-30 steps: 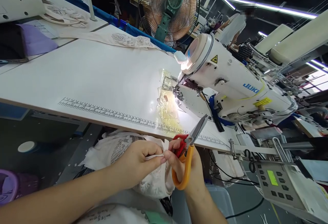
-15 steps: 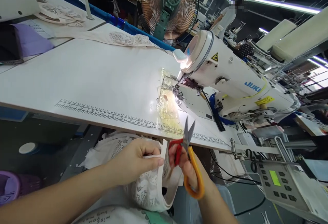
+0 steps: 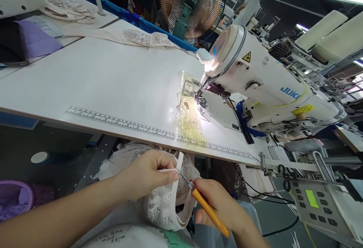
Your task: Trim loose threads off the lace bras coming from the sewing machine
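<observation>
Largest first: white table (image 3: 113, 74) runs across the view ahead of me, its near edge just beyond my hands. Sewing machine (image 3: 269, 74) stands on it to the right, lamp lit. Fan (image 3: 185, 17) behind the far edge; control box (image 3: 320, 202) off to the right, well apart from the work. Printed ruler (image 3: 155, 129) follows the near edge, with a crumpled yellow sheet (image 3: 190, 119) between it and the machine's needle area.

Lace garment (image 3: 157, 212): bunched on my side of the table edge, below and around my left hand (image 3: 150, 170), hanging as an open loop towards my body. Left thumb and forefinger pinch its white band (image 3: 171, 199); from the pinch the band drops, then curves to the right.

Right hand (image 3: 218, 199) is curled round the scissors (image 3: 208, 210). Key relation: their long axis slants from the handles at lower right up to the tip at my left fingertips, crossing the band's line. Right hand is on the handle side, left is nearer the tip.

In the way: left thumb beside the tip, lace folds close under the blades. Blades seen edge-on; cannot tell whether they are parted, nor whether the tip touches the band.
</observation>
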`<state>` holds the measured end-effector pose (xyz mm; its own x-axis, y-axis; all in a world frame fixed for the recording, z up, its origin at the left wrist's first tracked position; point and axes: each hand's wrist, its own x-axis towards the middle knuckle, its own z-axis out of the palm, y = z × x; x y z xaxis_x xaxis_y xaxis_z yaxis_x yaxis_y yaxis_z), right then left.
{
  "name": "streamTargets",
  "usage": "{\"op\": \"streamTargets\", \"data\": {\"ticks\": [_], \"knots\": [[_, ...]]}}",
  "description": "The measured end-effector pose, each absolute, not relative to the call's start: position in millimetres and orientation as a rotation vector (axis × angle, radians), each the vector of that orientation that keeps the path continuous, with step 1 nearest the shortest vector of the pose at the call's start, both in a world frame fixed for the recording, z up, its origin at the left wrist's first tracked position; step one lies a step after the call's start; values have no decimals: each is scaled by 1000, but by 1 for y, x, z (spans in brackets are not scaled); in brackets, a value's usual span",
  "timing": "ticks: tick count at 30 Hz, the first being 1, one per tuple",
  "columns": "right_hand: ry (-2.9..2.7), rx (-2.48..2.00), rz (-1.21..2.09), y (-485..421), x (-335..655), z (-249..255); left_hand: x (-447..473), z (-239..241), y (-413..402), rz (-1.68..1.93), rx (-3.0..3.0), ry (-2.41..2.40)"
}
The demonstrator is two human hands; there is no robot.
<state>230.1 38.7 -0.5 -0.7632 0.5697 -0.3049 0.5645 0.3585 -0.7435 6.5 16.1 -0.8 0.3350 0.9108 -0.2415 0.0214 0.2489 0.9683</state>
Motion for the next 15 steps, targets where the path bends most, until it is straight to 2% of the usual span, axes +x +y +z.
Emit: {"op": "streamTargets", "data": {"ticks": [9,15], "knots": [[-2416,-1097,1611,29,232,-10,5,1,18,720,1094,1043],[-2530,-1109,1445,29,228,-5,6,0,20,731,1034,1042]]}}
